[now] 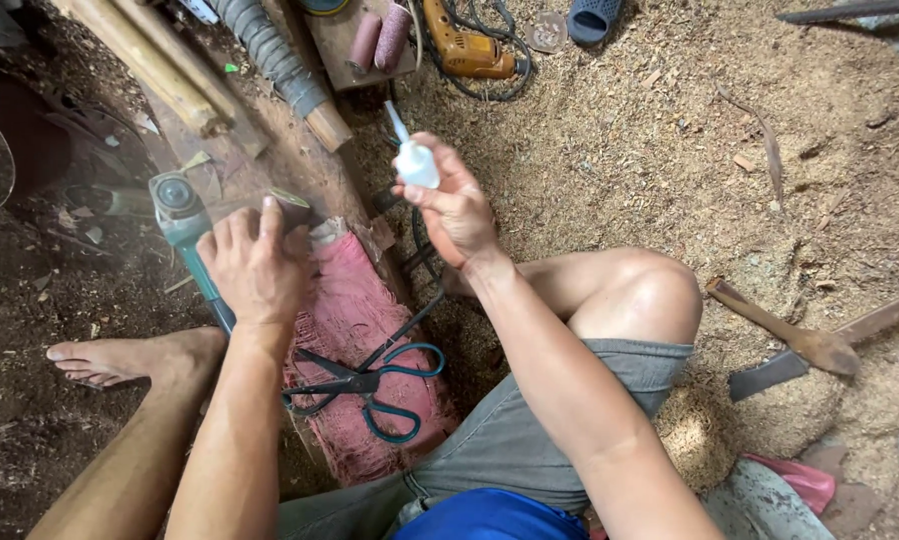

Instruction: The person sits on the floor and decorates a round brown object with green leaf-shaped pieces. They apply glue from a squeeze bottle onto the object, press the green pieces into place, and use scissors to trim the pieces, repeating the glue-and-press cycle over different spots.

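Glue bottle (pixel 415 160) in raised right hand (pixel 457 210), tilted

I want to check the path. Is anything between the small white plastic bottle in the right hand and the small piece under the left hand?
Nothing visible. The small white plastic bottle in the right hand is apart from the small flat piece under the left hand, with only open space between.
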